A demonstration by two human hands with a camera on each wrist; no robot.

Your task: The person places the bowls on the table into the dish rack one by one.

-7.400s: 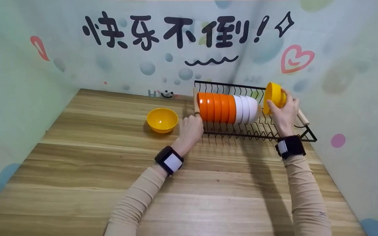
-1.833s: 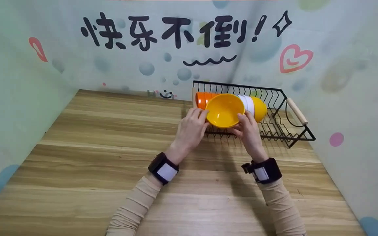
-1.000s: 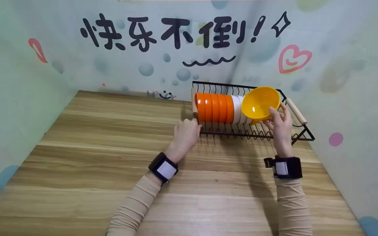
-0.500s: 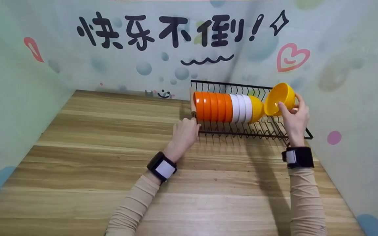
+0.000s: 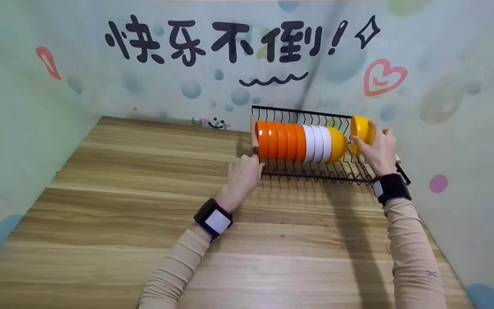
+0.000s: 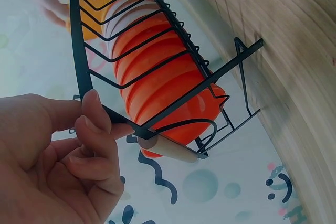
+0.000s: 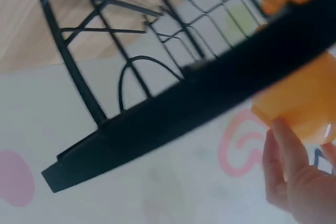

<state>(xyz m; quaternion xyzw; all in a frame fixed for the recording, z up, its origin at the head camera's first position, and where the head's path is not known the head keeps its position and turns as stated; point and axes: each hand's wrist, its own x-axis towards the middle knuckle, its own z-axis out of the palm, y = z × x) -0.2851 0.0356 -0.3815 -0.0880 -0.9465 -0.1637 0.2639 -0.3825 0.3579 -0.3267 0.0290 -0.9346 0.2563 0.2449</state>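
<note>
My right hand point(image 5: 380, 146) grips a yellow bowl point(image 5: 362, 134), tipped on its side with its rim facing left, over the right part of the black wire dish rack point(image 5: 311, 175). Just left of it, another yellow bowl point(image 5: 338, 145) ends a row of nested bowls lying sideways in the rack: several orange bowls point(image 5: 281, 140), then white bowls point(image 5: 318, 143). At the rack's front left corner, my left hand point(image 5: 243, 180) pinches the black frame between thumb and fingers, seen close in the left wrist view beside the rack's wooden handle point(image 6: 176, 149).
The rack stands on a wood-grain table point(image 5: 144, 223), close to the printed back wall point(image 5: 165, 94). Its right handle is mostly hidden behind my right hand. In the right wrist view, the rack's dark bar point(image 7: 157, 121) crosses in front of the bowl.
One yellow bowl joined the row's end, and the other left the table. Both hands held that one, then the right hand carried it right and turned its rim leftward. The left hand returned to the rack corner.
</note>
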